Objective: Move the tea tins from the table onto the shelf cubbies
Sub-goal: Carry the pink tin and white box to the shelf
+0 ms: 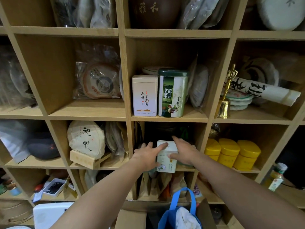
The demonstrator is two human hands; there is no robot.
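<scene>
Fingers straight, L hand (146,154) & R hand (184,152) press white tin (165,166) betw. them.

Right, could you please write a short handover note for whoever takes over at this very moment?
Left hand: fingers straight, index finger lying across the white tin's lid.
Right hand: fingers straight along the tin's right side, thumb on its front.
White tin: upright at the front edge of the middle cubby, between both hands.
Done: cream tin and green tin stand side by side in the cubby above.
Left: probably push the white tin fully in and let go. The table is out of view, so any remaining tins cannot be counted.
</scene>
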